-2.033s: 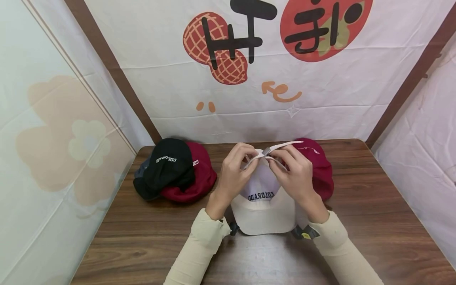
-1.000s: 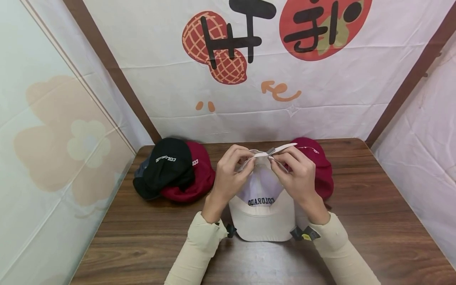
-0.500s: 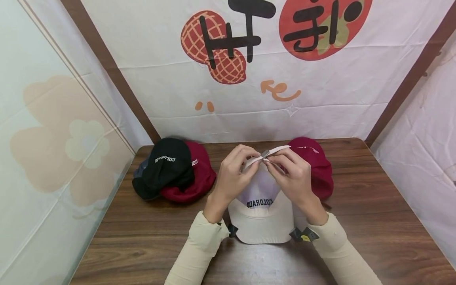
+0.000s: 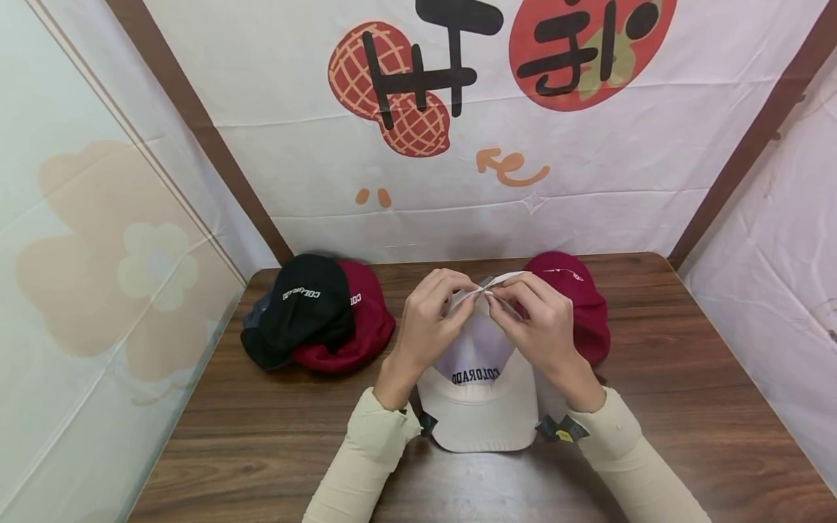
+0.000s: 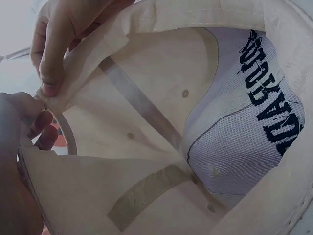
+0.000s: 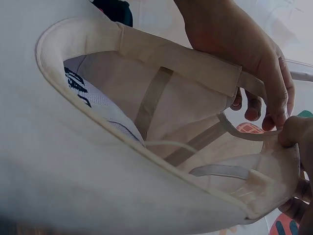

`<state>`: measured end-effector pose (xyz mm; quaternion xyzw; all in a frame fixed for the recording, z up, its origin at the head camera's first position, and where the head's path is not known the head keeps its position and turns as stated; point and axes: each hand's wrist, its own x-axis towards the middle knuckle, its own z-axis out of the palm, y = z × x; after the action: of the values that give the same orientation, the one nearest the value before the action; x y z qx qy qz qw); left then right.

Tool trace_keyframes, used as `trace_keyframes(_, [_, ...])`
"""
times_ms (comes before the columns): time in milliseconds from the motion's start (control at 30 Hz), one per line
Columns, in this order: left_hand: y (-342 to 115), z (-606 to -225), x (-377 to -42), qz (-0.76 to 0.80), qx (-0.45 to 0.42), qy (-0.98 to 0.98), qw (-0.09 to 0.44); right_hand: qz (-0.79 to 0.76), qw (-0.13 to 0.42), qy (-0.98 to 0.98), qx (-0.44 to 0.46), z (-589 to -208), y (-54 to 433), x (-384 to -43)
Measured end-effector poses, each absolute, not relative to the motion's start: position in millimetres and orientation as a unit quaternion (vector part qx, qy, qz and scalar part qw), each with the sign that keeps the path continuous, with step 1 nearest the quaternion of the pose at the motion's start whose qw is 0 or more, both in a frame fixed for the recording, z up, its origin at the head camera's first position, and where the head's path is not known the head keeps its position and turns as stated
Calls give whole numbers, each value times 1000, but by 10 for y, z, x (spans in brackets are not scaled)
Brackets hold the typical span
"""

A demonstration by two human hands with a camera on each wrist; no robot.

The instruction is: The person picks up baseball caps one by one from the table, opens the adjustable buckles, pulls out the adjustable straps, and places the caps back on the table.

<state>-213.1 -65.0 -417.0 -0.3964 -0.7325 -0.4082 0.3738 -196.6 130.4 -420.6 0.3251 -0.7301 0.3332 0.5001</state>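
A cream baseball cap (image 4: 480,418) with a pale purple front panel stands in the middle, its brim toward me and its inside facing me. The dark COLORADO lettering reads reversed. At the cap's back, my left hand (image 4: 423,327) pinches one end of the adjusting strap (image 4: 513,276). My right hand (image 4: 544,323) pinches the other end beside a small grey buckle (image 4: 486,282). Both sets of fingertips nearly meet, partly hiding the buckle. The left wrist view shows the cap's lining (image 5: 146,93) and seam tapes; in the right wrist view the sweatband (image 6: 181,63) stretches to the fingers.
A black cap (image 4: 310,301) leans over a dark red cap (image 4: 369,319) at the back left, with a bluish cap partly hidden behind. Another dark red cap (image 4: 588,312) sits behind my right hand. The wooden table (image 4: 261,450) ends at a printed cloth wall (image 4: 458,232).
The cream cap's brim has tipped a little toward me. The strap's free end now sticks out less to the right, and my hands have shifted slightly apart and together while keeping their pinch.
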Motion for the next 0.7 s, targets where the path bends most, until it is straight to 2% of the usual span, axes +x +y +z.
trace_keyframes(700, [-748,-4177,-2114,-449,-388,-708,382,343,505,-724,322,-4214,1377,-1976])
